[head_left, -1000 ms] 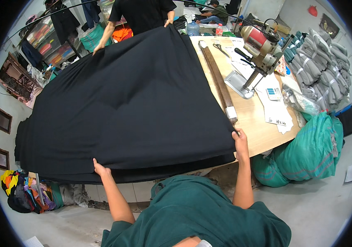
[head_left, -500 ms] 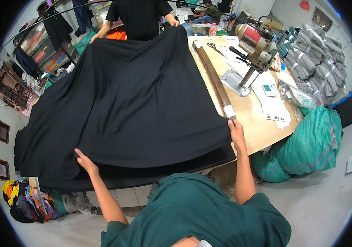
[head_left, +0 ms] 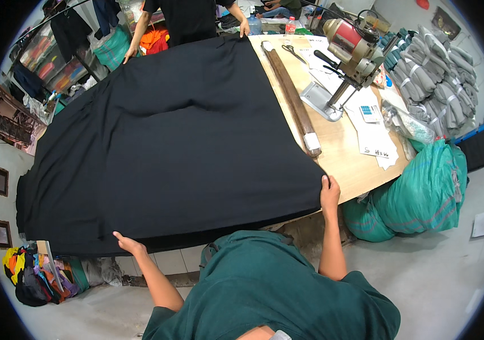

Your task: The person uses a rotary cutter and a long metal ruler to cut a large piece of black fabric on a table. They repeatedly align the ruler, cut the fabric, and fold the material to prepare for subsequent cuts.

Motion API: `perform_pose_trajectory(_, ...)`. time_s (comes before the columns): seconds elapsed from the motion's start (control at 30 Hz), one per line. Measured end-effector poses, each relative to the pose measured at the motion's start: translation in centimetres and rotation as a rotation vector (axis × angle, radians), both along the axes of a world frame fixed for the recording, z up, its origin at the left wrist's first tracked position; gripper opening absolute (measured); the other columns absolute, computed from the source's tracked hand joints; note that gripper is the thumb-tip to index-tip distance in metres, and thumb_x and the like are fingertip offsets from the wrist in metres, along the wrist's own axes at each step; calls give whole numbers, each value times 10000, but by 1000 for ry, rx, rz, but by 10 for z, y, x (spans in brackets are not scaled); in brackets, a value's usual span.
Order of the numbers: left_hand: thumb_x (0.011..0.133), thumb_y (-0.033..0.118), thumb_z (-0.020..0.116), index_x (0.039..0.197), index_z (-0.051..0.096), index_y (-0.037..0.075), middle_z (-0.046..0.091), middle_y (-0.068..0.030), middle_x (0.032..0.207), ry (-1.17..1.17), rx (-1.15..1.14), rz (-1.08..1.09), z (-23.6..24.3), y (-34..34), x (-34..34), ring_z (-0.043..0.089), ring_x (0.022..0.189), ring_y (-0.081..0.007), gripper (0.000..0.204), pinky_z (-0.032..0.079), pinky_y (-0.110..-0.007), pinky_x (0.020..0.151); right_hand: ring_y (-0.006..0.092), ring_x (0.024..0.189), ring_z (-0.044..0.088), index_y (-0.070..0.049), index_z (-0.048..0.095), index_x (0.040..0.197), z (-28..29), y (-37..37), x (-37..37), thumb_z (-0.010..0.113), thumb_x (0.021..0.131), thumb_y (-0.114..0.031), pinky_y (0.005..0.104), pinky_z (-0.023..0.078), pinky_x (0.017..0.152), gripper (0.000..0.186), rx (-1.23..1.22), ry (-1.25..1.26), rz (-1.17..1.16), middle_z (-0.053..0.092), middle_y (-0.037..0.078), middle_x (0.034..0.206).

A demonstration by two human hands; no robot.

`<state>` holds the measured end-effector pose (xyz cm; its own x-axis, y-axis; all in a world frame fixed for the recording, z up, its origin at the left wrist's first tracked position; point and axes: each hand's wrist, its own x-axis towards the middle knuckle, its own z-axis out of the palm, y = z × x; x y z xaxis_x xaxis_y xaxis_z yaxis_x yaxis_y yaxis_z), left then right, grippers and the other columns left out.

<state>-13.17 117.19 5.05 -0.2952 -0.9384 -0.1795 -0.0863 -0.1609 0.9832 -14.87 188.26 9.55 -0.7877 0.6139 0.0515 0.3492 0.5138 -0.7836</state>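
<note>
A large sheet of black fabric (head_left: 196,153) covers most of the table, smooth in the middle and creased toward the left. My left hand (head_left: 130,243) grips its near edge, thumb on top and the other fingers hidden under the cloth. At the near right corner, my right hand (head_left: 330,192) pinches the fabric at the table's edge. Across from me a person in black (head_left: 188,22) has both hands at the far corners of the sheet. To the right of the fabric lies a long brown bar (head_left: 290,96) with white-wrapped ends.
An upright fabric cutting machine (head_left: 347,62) stands on the right of the wooden table (head_left: 344,181). Scissors (head_left: 293,52), a calculator (head_left: 369,114) and paper sheets (head_left: 374,140) lie around it. Green sacks (head_left: 423,187) and stacked grey bundles (head_left: 434,79) are at the right, coloured cloth scraps (head_left: 38,277) lower left.
The raised fabric has come down and flattened onto the table. The other person's hands have lowered. My left hand has moved slightly down and right; my right hand has dropped a little.
</note>
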Motion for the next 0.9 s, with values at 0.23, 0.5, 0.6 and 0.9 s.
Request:
perform_pose_trajectory(0.23, 1102, 502, 560, 1211, 641, -62, 680, -139, 1230, -237, 259, -99, -51, -3, 32, 671, 1022, -272, 580, 559, -352, 907, 499, 1021, 694, 19, 699, 1103, -79, -3, 44, 604, 1071, -323, 524, 527, 880, 357, 64, -215, -2, 734, 304, 1042)
perform_pose_trajectory(0.5, 1062, 587, 608, 1253, 639, -16, 698, -116, 1216, -171, 137, -91, -69, -46, 30, 670, 863, -175, 633, 509, -304, 638, 489, 1052, 708, -42, 722, 1077, -67, -7, 40, 658, 1025, -456, 537, 541, 888, 423, 26, -391, -30, 755, 271, 1061)
perform_pose_trajectory(0.6, 1090, 592, 538, 1442, 529, -98, 618, -205, 1440, -207, 20, -116, -44, -21, 4, 614, 1287, -316, 775, 479, -420, 1117, 442, 970, 737, -33, 721, 1058, -76, 10, 45, 660, 1028, -462, 523, 540, 889, 434, 5, -472, -53, 765, 237, 999)
perform_pose_trajectory(0.9, 1146, 517, 453, 1359, 595, -147, 657, -239, 1383, -60, -287, -227, 32, -6, -26, 646, 1197, -312, 712, 488, -409, 1068, 95, 566, 524, -19, 701, 982, -60, 25, 24, 631, 1080, -242, 281, 415, 512, 254, -373, -220, 108, 608, 5, 749)
